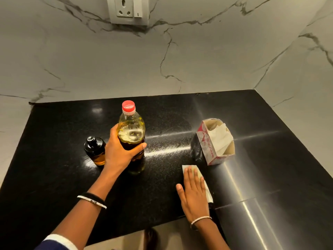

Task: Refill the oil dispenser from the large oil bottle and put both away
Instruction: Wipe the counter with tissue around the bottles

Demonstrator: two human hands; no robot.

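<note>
The large clear oil bottle [132, 130] with a red cap stands upright on the black countertop [162, 195], holding yellow oil. My left hand [119, 152] grips its middle, thumb across the front. Just left of that hand stands the small oil dispenser [95, 150], with a black top and amber oil in its lower part. My right hand [193, 193] lies flat with straight fingers on a white tissue [196, 173] spread on the counter near the front edge.
An open tissue box [214, 141] in red and white stands to the right of the bottle, close to the tissue. Marble walls close the counter at the back and right. A wall socket [128, 9] sits high above.
</note>
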